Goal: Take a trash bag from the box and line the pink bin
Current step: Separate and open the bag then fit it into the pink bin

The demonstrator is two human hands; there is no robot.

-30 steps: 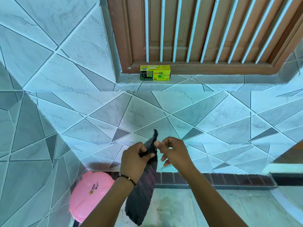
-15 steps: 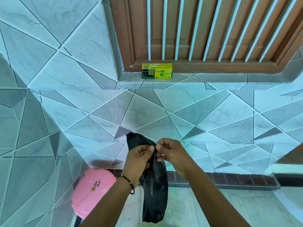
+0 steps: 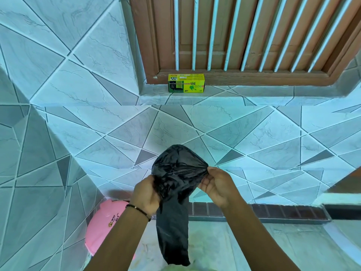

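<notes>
A black trash bag (image 3: 175,184) hangs in front of me, its top spread into a puffed opening and its lower part dangling narrow. My left hand (image 3: 145,194) grips the left side of the opening. My right hand (image 3: 215,184) pinches the right side. The pink bin (image 3: 103,225) stands on the floor at the lower left, partly hidden by my left forearm. The yellow-green trash bag box (image 3: 186,83) sits on the tiled ledge under the window, well beyond both hands.
A tiled wall faces me, with another tiled wall close on the left forming a corner beside the bin. A wooden window frame (image 3: 244,75) with white bars stands above the ledge. A dark brick strip (image 3: 254,211) runs along the wall's base.
The two hands have drawn apart, and the bag's top has gone from a narrow bunched strip to a wide puffed opening. The camera view has shifted slightly.
</notes>
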